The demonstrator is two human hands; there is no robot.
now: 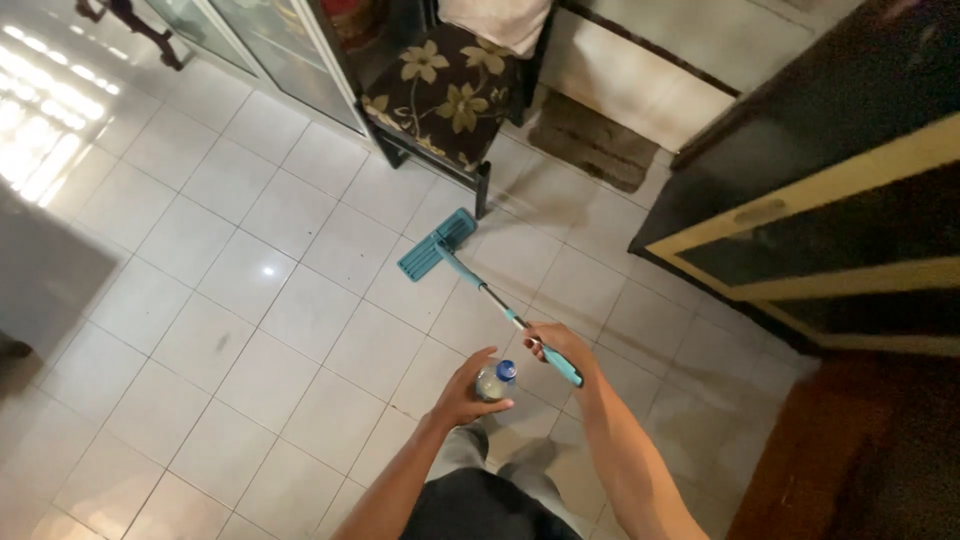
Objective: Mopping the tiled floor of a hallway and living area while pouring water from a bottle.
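— Head view: what lies underfoot?
— Pale tiled floor; a flowered chair, doormat and dark cabinet border it.
— And the hands?
— Left hand wraps a blue-capped bottle; right hand clasps the mop, head flat on tiles.

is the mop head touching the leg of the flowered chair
Apart. The head view shows the teal mop head flat on the tiles, with a strip of bare floor between it and the flowered chair leg.

A home: tiled floor, floral chair, doormat.
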